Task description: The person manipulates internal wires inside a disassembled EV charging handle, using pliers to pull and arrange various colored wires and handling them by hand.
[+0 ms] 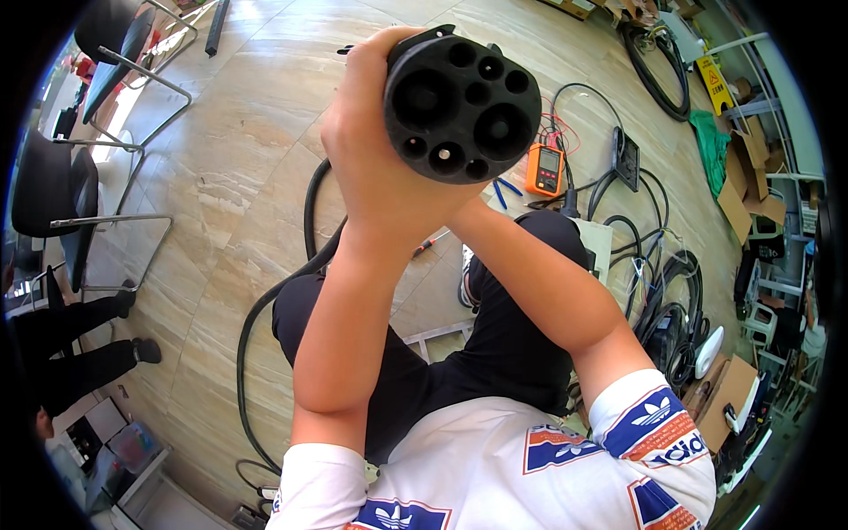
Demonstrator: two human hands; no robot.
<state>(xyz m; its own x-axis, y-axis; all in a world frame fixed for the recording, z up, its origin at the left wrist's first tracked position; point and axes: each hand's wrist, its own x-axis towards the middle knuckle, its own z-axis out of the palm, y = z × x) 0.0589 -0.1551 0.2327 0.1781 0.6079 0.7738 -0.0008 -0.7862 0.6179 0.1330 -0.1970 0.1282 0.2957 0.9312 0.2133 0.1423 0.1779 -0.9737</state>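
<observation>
A black electric-vehicle charging plug (477,93) is held up close, its face toward me. Two large round sockets and several smaller ones show in that face, and a metal contact glints in one of the lower holes. Wrapped around the plug's left side, my left hand (362,132) is closed on its body. My right hand (461,201) reaches in behind and below the plug; its fingers are hidden, so its grip cannot be made out. A thick black cable (252,327) curves over the floor past my left knee and passes out of sight behind my left arm.
On the floor beyond my right knee lie an orange meter (545,170), blue-handled pliers (502,193), a dark tablet-like device (625,159) and tangled cables (685,283). A screwdriver (430,244) lies between my forearms. Chairs (75,199) and another person's legs (84,353) are at left; cardboard boxes (746,185) are at right.
</observation>
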